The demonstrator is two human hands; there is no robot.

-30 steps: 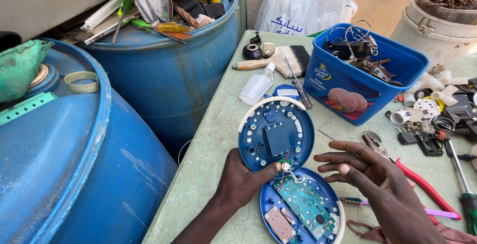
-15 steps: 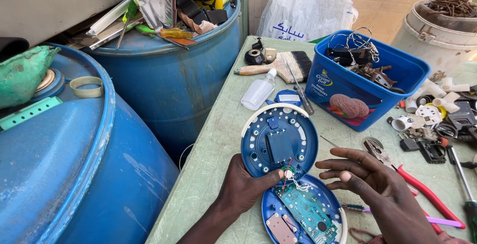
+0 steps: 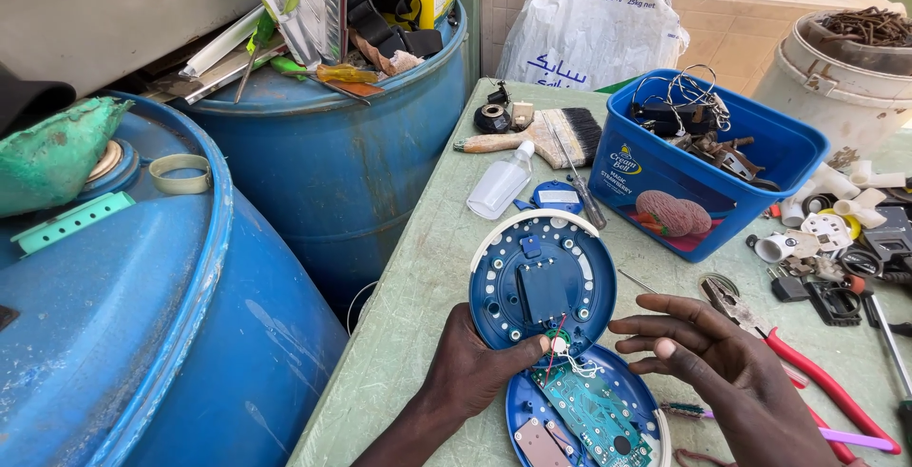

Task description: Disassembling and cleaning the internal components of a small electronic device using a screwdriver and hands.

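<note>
A round blue device lies opened in two halves on the green table (image 3: 418, 286). The upper half (image 3: 540, 277) shows a blue inner plate with a white rim. The lower half (image 3: 584, 415) holds a green circuit board (image 3: 594, 410). Thin red and white wires (image 3: 562, 348) join the two halves. My left hand (image 3: 480, 367) rests at their junction, with fingertips pinching a small white part on the wires. My right hand (image 3: 712, 358) hovers just right of the wires, fingers spread and holding nothing.
Red-handled pliers (image 3: 798, 362) lie right of my right hand. A blue tub (image 3: 703, 172) of wire and metal parts stands behind, with a paintbrush (image 3: 541, 134), a small clear bottle (image 3: 501, 185) and a screwdriver (image 3: 579, 191). Two blue barrels (image 3: 313, 163) stand left of the table edge.
The view has shifted slightly. My right hand has opened a little and moved a bit away from the wires; my left hand keeps its place at the junction.
</note>
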